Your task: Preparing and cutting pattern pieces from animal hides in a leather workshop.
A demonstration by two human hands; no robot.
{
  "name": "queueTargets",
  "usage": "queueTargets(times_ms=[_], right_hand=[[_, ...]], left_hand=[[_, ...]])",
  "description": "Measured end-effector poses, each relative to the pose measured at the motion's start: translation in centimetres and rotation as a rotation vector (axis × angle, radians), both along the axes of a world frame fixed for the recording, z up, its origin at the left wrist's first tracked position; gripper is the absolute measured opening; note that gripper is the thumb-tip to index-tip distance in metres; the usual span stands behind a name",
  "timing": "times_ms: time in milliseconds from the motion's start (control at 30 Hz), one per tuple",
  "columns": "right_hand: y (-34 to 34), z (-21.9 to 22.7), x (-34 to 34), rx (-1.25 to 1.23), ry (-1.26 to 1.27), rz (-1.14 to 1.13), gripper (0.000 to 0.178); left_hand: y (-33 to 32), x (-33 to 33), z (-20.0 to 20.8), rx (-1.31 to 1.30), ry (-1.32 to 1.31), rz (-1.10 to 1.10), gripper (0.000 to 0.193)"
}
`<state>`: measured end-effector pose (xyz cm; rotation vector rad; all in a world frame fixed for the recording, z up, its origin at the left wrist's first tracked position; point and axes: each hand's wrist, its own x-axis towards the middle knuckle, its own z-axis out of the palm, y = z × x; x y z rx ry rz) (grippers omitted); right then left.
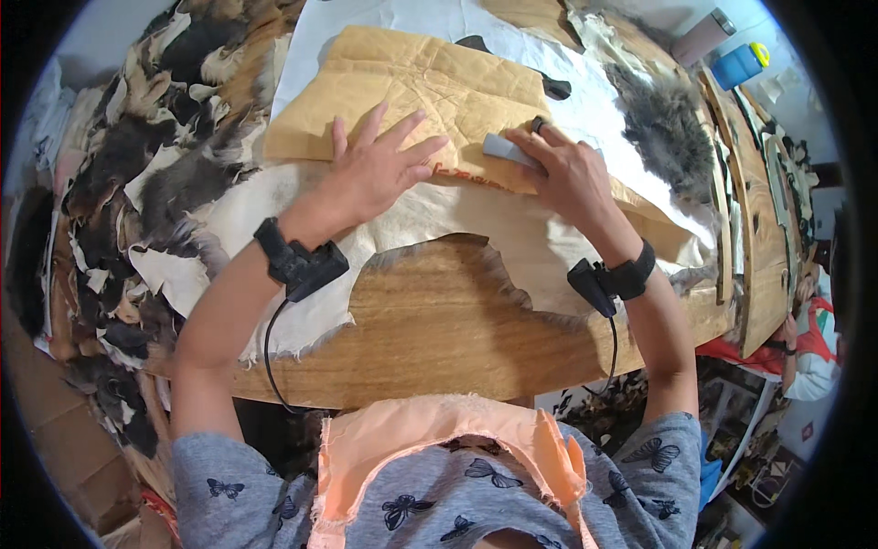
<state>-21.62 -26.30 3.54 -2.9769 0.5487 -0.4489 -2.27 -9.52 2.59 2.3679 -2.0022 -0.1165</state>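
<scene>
A creased tan paper pattern [402,87] with red handwriting along its near edge lies over a pale animal hide [439,212], fur showing at the hide's edges. My left hand [380,169] rests flat on the pattern's near left part, fingers spread, holding nothing. In my right hand [569,178] is a light grey flat bar [505,149], gripped from above against the pattern near its right side. That bar sticks out to the left of my fingers; the palm hides its middle, so its exact kind is unclear.
Dark and white fur scraps [146,183] are heaped at the left. White sheeting [315,41] lies beneath the pattern. Grey fur [672,128], a blue bottle with a yellow lid [741,66] and a pinkish flask [704,37] are at the right. Another person [814,343] is at the far right.
</scene>
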Motion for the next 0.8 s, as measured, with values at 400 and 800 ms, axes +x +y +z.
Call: queueTargets(times_ms=[400,800], right_hand=[[-0.2,-3.4,-0.7,0.178,0.000,-0.022,0.036],[0.3,-3.0,-0.3,0.222,0.009,-0.047,0.035]], left_hand=[[1.4,0.5,-0.7,0.191,0.190,0.048,0.060],[14.3,3.5,-1.0,0.049,0.027,0.322,0.074]])
